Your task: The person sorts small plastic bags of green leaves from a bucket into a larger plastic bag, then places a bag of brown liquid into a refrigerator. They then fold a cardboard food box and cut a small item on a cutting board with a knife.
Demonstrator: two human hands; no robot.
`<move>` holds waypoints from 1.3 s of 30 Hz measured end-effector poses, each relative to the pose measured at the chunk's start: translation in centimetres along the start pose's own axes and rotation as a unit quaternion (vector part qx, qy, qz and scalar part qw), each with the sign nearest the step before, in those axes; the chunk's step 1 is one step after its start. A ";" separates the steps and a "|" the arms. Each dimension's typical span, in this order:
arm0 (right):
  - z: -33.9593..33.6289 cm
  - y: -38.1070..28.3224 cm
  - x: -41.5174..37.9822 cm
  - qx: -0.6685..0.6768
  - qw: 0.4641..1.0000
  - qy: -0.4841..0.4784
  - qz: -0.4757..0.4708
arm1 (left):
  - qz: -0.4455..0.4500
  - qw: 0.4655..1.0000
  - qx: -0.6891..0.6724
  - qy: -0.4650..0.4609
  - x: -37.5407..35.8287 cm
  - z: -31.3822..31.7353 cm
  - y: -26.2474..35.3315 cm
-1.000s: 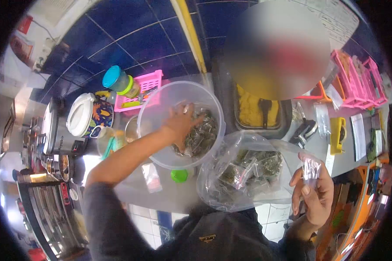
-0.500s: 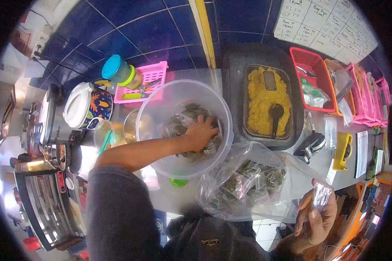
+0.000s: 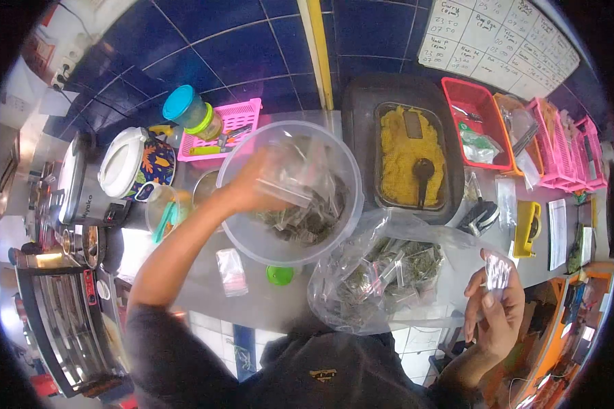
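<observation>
My left hand (image 3: 258, 183), smeared by motion, is over a clear plastic tub (image 3: 356, 204) and grips small clear zip bags (image 3: 297, 183). More small bags with dark green dried leaf (image 3: 314, 221) lie in the bottom of the tub. My right hand (image 3: 498, 313) is closed on the gathered edge of a large clear plastic bag (image 3: 324, 283), pulling its mouth out to the right. Inside that bag are several small packets of green herb (image 3: 413, 269). A flat stack of small bags (image 3: 232, 273) and a green lid (image 3: 280, 275) lie in front of the tub.
Behind the large bag stands a dark container of yellow crumbly food (image 3: 406, 146) with a black spoon (image 3: 424, 180). Red (image 3: 477, 123) and pink baskets (image 3: 559, 150) stand at the right. A patterned pot (image 3: 158, 160) and a pink tray (image 3: 245, 112) are at the left.
My left hand has lifted from the leaf packets in the tub and moved left, with small bags in its grip. My right hand keeps its hold on the large bag.
</observation>
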State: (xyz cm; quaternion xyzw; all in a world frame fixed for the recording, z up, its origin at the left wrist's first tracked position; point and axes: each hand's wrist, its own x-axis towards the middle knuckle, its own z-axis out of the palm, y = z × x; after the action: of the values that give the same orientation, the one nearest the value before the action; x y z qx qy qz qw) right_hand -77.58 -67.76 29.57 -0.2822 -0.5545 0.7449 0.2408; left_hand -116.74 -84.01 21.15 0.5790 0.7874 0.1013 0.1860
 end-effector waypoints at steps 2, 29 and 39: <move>0.5 -0.4 0.1 -0.008 1.000 -0.007 0.000 | 0.019 0.989 -0.131 0.061 -0.7 1.6 -3.0; 1.0 -1.3 -1.7 -0.046 0.998 0.047 -0.014 | 0.160 0.936 -0.294 -0.113 -1.9 4.7 16.7; 0.4 -0.5 -0.7 -0.075 0.997 0.027 0.004 | -0.004 0.939 0.257 -0.229 4.0 8.9 -0.2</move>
State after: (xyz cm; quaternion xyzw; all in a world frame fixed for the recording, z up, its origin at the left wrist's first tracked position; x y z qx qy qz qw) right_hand -77.31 -68.38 30.29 -0.3215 -0.6010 0.6944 0.2307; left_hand -114.25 -80.76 12.25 0.6115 0.7250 -0.2408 0.2061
